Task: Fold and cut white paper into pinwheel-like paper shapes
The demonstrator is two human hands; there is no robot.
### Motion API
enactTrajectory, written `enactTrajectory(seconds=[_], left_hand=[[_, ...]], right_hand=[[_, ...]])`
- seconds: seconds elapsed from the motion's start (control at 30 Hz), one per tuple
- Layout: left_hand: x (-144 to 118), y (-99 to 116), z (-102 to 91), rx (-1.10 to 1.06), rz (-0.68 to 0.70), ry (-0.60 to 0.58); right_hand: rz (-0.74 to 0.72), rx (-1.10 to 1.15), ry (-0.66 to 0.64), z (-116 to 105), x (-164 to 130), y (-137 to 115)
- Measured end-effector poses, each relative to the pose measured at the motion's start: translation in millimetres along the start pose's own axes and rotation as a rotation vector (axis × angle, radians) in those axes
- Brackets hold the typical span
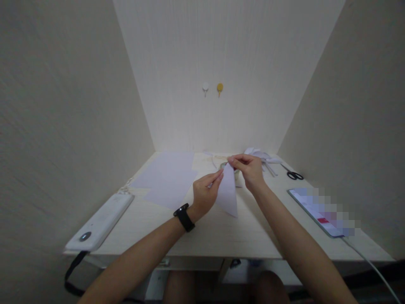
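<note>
I see a folded piece of white paper [228, 192] held up a little above the middle of the tabletop [221, 232], between both hands. It has a long pointed shape, narrow at the top and wider at the bottom, so I judge that some folds are already made. How many folds are made I cannot count, because the creases are too pale to see. The shape does not look finished to me; the lower edge hangs loose and open.

The left hand [204, 195] pinches the left edge of the paper near the top, its fingers closed on it between thumb and forefinger. The right hand [249, 171] holds the upper tip, its fingers also closed on the paper. The left wrist wears a black watch [184, 217].

Behind the left hand, flat sheets of white paper [167, 177] lie on the tabletop, not folded, so I think more material waits there. Behind the right hand there is a small heap of white paper scraps [261, 155], and just beside it black scissors [292, 174] lie with the blades closed.

At the right edge a tablet [311, 207] lies flat with a cable [370, 264] going out of it; its screen is blurred. At the left edge lies a white device [101, 221] with a black strap. On the back wall I see two small hooks [212, 88], one white and one yellow.

I cannot read any brand, label or writing anywhere.
</note>
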State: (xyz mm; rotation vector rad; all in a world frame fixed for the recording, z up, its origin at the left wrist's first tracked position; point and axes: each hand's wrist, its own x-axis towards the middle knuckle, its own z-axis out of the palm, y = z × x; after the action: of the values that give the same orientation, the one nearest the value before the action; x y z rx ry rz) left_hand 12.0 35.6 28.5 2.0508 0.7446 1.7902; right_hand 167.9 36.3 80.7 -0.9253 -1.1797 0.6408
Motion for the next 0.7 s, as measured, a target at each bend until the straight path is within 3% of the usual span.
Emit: enactTrajectory(seconds=[0.3,0.57,0.7], left_hand=[[-1.0,1.9,-0.2,-0.011,-0.024,-0.013],[-1.1,2.6,1.2,-0.01,-0.03,-0.027],[-1.2,0.9,1.5,-0.027,-0.074,-0.019]], right_hand=[[-0.029,0.004,0.018,-1.1,-1.0,-0.7],[0.017,0.008,0.077,-1.7,1.7,3.8],[0.053,-0.006,0.04,-0.5,2.1,7.1]])
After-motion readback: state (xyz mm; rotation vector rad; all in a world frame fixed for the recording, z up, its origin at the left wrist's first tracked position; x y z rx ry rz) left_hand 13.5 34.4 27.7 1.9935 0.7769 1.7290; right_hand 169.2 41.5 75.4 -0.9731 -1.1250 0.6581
